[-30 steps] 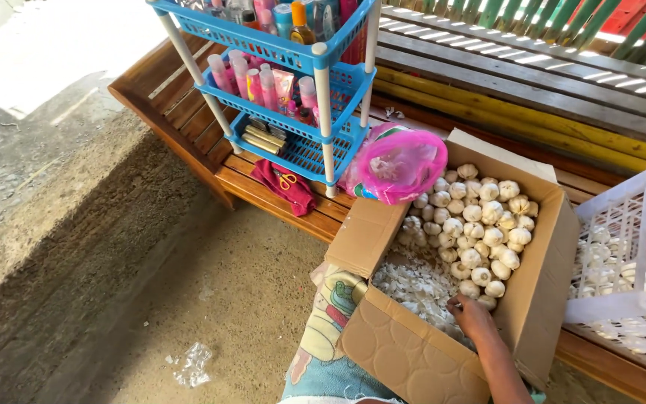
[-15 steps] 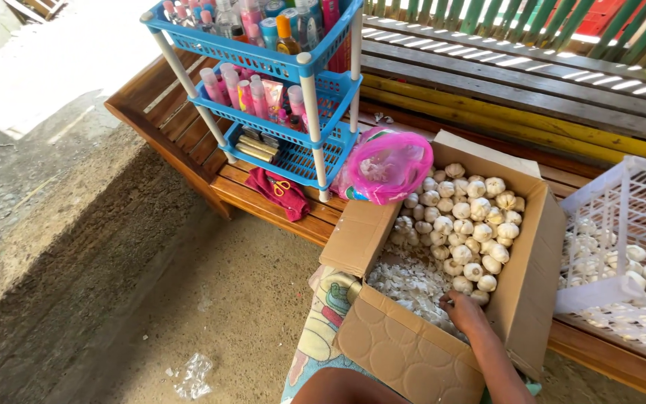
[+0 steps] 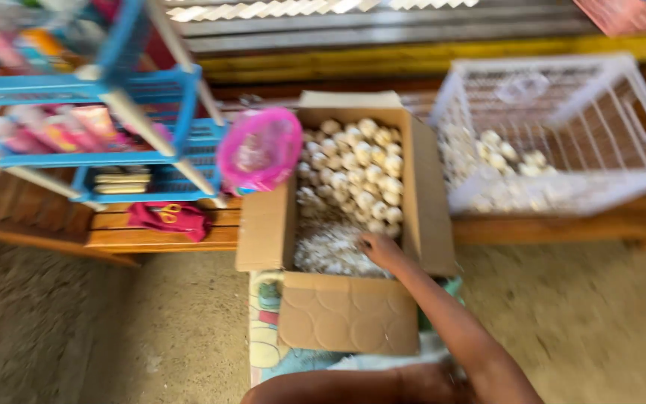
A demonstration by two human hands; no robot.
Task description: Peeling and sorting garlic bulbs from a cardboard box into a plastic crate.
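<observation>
Outdoor market stall, dirt ground [image 3: 76,329], wooden bench [image 3: 151,238], stocked blue rack [image 3: 106,112]

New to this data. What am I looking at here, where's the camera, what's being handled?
There is no machine: a person works with bare hands, and the single camera sits on their head, looking down, so the picture is blurred by head motion. The right hand reaches into an open cardboard box and rests on loose papery white scraps; whether it grips anything cannot be told. The far half of the box holds pale round bulbs, likely garlic. The left hand is not visible. Beside the box stand a white wire basket with more bulbs, a pink plastic bowl, a blue shelf rack and a red cloth on a wooden bench.
</observation>
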